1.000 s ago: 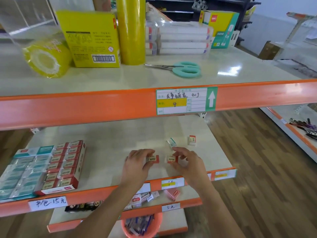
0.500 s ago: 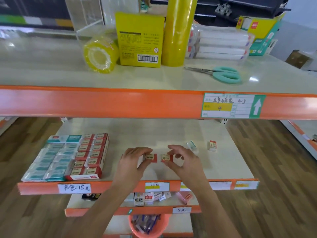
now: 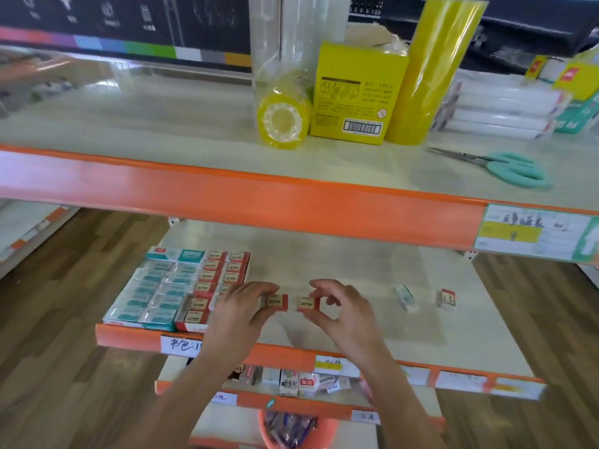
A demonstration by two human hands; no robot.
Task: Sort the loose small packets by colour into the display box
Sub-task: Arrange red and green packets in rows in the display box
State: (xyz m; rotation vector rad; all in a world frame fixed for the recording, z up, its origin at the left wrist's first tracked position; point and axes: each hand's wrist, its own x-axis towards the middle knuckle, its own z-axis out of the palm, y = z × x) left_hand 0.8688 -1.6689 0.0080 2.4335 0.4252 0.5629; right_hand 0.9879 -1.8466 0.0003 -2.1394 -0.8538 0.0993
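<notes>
Both hands moved left toward the box (image 3: 181,286) at the shelf's (image 3: 356,264) front-left corner; left hand (image 3: 241,311) and right hand (image 3: 337,311) each pinch a red packet (image 3: 277,301). Loose fingertip grips could drop one off the front edge.

The near right corner of the display box (image 3: 152,319) is covered by the left hand (image 3: 241,311), and some red packets in its right-hand rows are hidden behind the fingers. Print on the packets is too small to be read. The handwritten label (image 3: 181,345) on the shelf edge is cut short by the left forearm. The price tag (image 3: 534,233) at the right is cut off by the frame edge — its writing is blurred. Goods on the shelf below (image 3: 291,382) are largely masked by the orange rail and both forearms. The basket (image 3: 291,431) is cut off at the bottom edge — its contents cannot be told.
</notes>
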